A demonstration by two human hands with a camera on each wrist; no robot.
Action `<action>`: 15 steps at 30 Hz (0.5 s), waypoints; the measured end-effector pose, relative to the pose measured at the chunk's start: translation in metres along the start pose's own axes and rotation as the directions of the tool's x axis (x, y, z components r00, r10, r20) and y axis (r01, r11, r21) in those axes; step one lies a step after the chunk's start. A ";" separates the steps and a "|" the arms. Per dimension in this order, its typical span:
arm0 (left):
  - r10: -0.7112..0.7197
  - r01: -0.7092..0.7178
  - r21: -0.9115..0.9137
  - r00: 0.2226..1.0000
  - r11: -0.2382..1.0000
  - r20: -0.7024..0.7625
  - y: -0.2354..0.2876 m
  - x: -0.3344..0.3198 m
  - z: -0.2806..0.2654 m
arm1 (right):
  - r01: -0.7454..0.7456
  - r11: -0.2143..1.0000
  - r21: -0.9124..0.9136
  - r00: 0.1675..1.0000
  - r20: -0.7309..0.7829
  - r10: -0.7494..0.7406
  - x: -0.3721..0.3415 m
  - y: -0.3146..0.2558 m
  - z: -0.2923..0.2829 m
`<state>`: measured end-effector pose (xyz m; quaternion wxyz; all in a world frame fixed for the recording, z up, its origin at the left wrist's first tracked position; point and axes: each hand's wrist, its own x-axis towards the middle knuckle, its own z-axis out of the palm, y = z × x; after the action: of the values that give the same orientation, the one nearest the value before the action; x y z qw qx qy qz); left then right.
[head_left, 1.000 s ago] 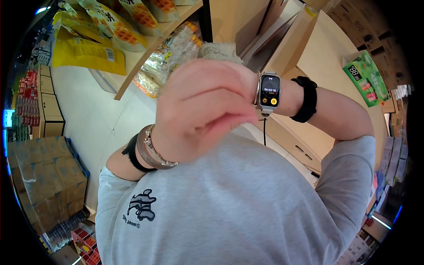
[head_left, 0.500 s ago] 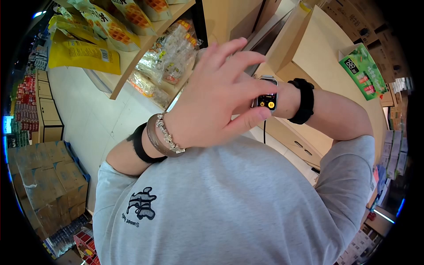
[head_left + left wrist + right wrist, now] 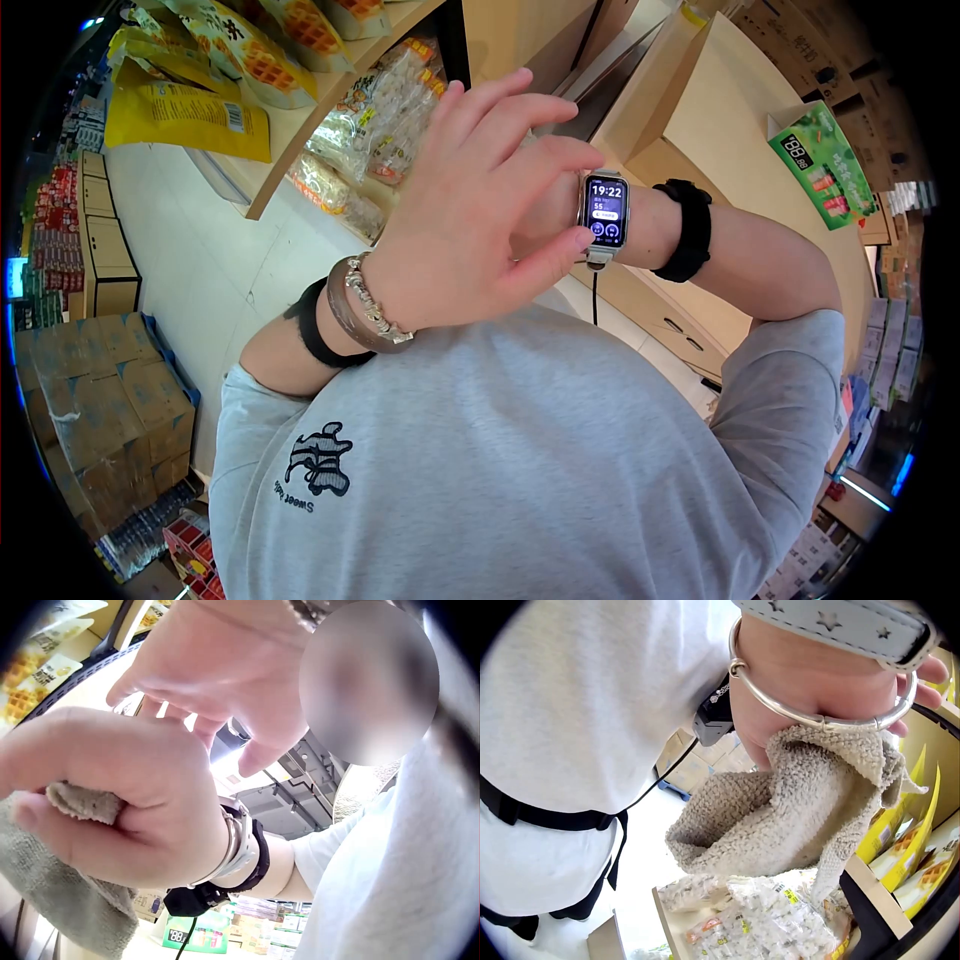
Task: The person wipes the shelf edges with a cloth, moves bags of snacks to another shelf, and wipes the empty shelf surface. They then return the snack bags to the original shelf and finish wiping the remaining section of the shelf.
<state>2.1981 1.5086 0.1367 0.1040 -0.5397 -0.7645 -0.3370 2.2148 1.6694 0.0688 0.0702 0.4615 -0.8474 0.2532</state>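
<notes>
My left hand (image 3: 455,215), with a brown band and beaded bracelet, spreads across the right wrist in the head view. Its fingers are loosely bent and its thumb is at the edge of the lit smartwatch (image 3: 605,210), which reads 19:22. Behind it, the right hand (image 3: 550,205) is mostly hidden. In the left wrist view the right hand (image 3: 127,787) grips a grey-beige cloth (image 3: 75,877) between curled fingers and thumb, below the left hand (image 3: 225,682). The cloth (image 3: 780,810) hangs folded from the right hand (image 3: 810,682) in the right wrist view.
Yellow waffle snack bags (image 3: 190,120) stand on a shelf at upper left, above clear packets (image 3: 390,110). A wooden counter (image 3: 740,110) with a green box (image 3: 825,170) is on the right. Stacked cartons (image 3: 110,400) stand at lower left.
The watch screen has changed from a dark timer display with a yellow button to a purple clock face. My left fingers, earlier over the watch, have moved slightly off it and up.
</notes>
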 end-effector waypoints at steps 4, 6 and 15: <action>-0.019 0.019 -0.001 1.000 1.000 -0.012 0.000 -0.003 0.000 | 0.004 0.999 -0.034 1.000 0.003 -0.003 0.010 0.004 0.010; -0.027 0.027 -0.005 0.999 1.000 -0.030 -0.002 -0.004 0.000 | 0.002 0.998 -0.056 1.000 0.011 -0.001 0.015 0.004 0.013; -0.161 0.138 -0.101 0.948 0.985 -0.276 -0.044 -0.056 -0.022 | -0.379 0.878 -0.291 0.913 -0.274 0.303 0.049 0.041 -0.016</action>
<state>2.1759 1.4438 0.1065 0.1645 -0.4301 -0.7662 -0.4481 2.1522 1.6592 0.0852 0.1958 0.2541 -0.9332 0.1620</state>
